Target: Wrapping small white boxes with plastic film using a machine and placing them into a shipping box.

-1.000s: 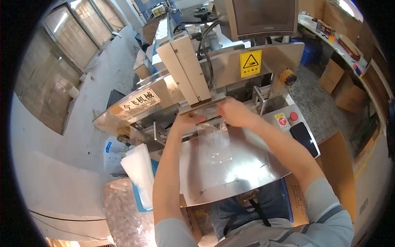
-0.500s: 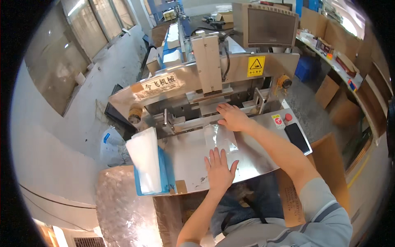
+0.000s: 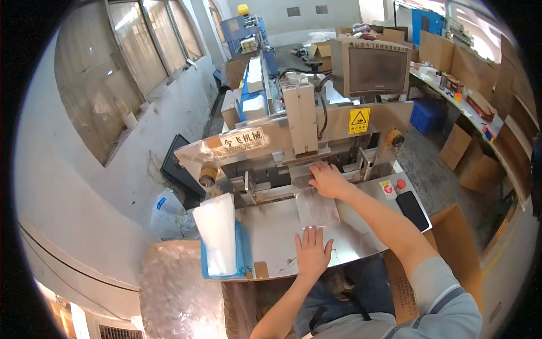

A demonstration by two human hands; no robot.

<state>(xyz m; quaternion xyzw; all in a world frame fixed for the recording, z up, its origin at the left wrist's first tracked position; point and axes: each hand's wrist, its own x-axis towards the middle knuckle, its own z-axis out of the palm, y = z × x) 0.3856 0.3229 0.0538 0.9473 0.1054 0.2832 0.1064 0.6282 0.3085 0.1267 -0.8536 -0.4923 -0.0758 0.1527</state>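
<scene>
Clear plastic bag (image 3: pixel 317 212) lies on the steel tabletop (image 3: pixel 271 226); I see the left hand (image 3: pixel 313 259) flat at its near edge, right hand (image 3: pixel 329 181) over its far end, well apart. Machine frame (image 3: pixel 337 117) stands beyond, blue tray (image 3: pixel 241 248) left.

Clear bag (image 3: pixel 317 213) part-hidden by R hand (image 3: pixel 329 181); L forearm (image 3: pixel 283 305) cut @ btm edge.

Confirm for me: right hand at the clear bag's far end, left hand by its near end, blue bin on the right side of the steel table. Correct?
Not quite: the head view shows the blue bin on the left side of the steel table. Right hand at the clear bag's far end, left hand by its near end: fine.
</scene>
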